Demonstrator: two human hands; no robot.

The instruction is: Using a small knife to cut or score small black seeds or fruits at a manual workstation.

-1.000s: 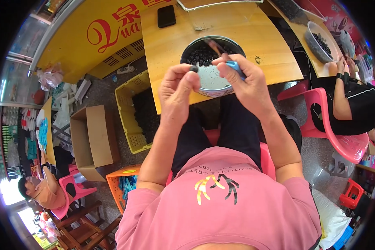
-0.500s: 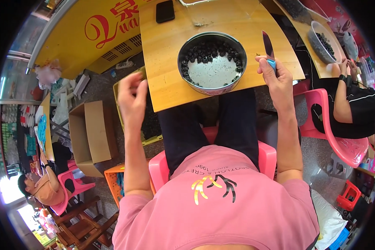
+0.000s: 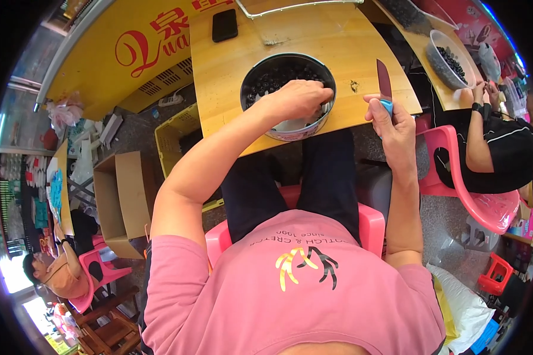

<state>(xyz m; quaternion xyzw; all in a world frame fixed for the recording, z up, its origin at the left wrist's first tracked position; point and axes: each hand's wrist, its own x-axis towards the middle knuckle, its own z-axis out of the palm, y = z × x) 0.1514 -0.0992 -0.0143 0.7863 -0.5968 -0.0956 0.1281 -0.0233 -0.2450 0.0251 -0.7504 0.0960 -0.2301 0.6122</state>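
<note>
Over the metal bowl, left fingers curl among dark fruit; right fingers clamp the knife.

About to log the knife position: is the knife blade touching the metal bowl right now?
Apart. The head view shows bare wooden table between the knife, held upright in the right hand, and the metal bowl.
</note>
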